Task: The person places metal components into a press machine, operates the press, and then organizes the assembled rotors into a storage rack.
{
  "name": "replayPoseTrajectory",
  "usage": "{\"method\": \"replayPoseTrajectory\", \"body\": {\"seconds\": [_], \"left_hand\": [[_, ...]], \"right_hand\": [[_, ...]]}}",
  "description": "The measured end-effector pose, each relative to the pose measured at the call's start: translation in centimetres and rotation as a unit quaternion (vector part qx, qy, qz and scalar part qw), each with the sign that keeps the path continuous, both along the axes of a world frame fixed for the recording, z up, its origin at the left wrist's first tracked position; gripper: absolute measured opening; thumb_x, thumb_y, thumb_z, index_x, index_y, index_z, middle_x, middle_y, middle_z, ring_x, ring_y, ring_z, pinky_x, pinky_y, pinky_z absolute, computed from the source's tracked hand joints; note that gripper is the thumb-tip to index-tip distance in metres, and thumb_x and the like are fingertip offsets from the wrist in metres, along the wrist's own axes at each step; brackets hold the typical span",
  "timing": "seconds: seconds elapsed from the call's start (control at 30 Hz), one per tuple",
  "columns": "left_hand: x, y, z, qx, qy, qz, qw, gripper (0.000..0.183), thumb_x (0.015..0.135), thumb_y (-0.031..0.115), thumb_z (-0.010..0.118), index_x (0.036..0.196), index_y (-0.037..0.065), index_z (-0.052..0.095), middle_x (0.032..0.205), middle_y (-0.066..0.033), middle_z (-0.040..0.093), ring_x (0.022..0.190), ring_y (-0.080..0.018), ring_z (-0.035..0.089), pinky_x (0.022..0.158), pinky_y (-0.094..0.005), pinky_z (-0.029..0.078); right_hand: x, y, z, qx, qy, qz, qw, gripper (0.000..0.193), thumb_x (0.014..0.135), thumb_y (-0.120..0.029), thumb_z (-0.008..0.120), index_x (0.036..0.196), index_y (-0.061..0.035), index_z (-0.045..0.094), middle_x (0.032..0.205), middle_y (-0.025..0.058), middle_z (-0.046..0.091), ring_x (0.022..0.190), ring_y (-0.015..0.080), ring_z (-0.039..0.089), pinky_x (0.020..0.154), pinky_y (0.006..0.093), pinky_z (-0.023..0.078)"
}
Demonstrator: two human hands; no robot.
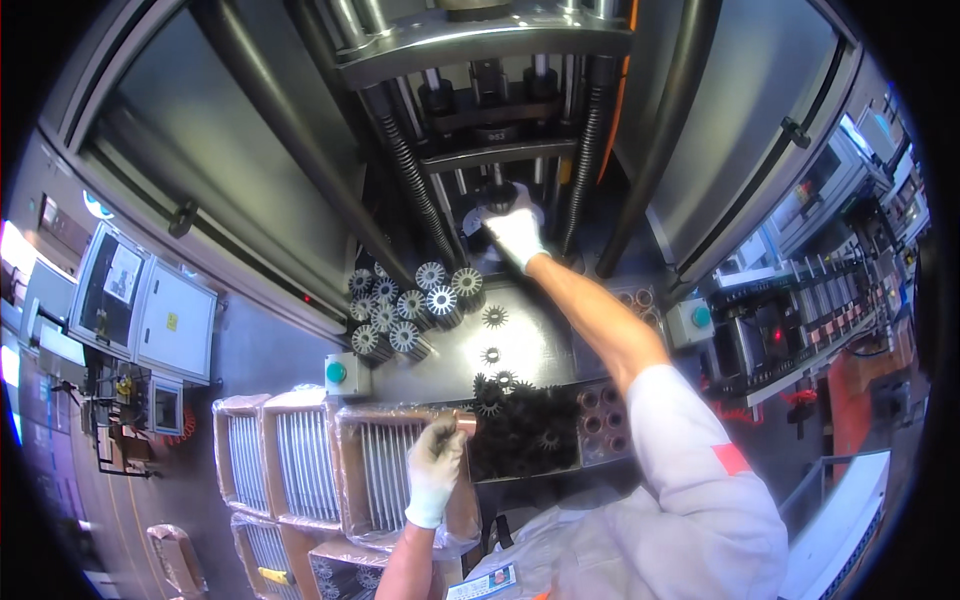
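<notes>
A copper piece (467,422) is held in the gloved left hand (434,464), pinched between fingers and thumb over the right edge of a box (334,452). Its visible end is pointed to the right, and its short long axis appears to be laid roughly sideways; the other end is hidden by the fingers.

The gloved right hand (517,233) is stretched forward into the press (490,45), its fingers set against a dark part (502,200) there. The part appears to be stood upright, but whether it is gripped or merely touched cannot be told.

On the surface (450,362), toothed stacks (404,336) are grouped to the left, stood on end with their slotted faces turned up. Two small toothed discs are laid flat, the farther disc (494,316) well apart from the hands. Nearer, a dark heap (530,435) of toothed pieces is seen, with copper rings (603,420) to its right. In the box, rods (387,470) are laid side by side, their long axes pointed away from the person.
</notes>
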State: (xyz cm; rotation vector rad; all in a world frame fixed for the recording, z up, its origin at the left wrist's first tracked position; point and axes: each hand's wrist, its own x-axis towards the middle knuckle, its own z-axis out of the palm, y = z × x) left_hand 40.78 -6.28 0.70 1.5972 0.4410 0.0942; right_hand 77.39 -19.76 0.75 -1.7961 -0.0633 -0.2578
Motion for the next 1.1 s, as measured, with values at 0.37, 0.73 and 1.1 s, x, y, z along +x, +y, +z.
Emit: {"method": "replayPoseTrajectory", "body": {"seconds": [0.37,0.73,1.1], "left_hand": [[19.8,-2.2,-1.4,0.386,-0.258,-0.072,0.882,0.014,0.088,0.013,0.070,0.097,0.003,0.063,0.104,-0.0174,0.059,0.093,-0.0356,0.058,0.083,-0.0452,0.049],[35.2,-4.1,-3.3,0.572,-0.251,-0.158,0.765,0.018,0.091,0.018,0.069,0.104,0.005,0.071,0.098,-0.0185,0.071,0.094,-0.0391,0.066,0.083,-0.0460,0.052],[37.4,-5.0,-3.1,0.488,-0.142,-0.194,0.839,0.033,0.085,0.022,0.079,0.105,-0.002,0.069,0.088,-0.0136,0.073,0.080,-0.0274,0.068,0.077,-0.0367,0.052]], "right_hand": [[-8.1,-7.4,3.2,-0.240,-0.346,0.271,0.865,0.057,0.063,-0.025,0.081,0.112,-0.0042,0.060,0.095,0.0144,0.064,0.091,0.0345,0.064,0.081,0.0437,0.052],[-23.1,-38.8,6.4,-0.436,0.152,-0.140,0.876,0.056,0.076,-0.041,0.072,0.115,-0.0040,0.058,0.105,0.0204,0.069,0.100,0.0365,0.068,0.088,0.0446,0.053],[-16.3,-59.9,1.2,-0.518,0.395,-0.165,0.741,0.076,0.076,-0.048,0.072,0.131,0.0002,0.051,0.126,0.0241,0.064,0.115,0.0368,0.064,0.097,0.0439,0.049]]}}
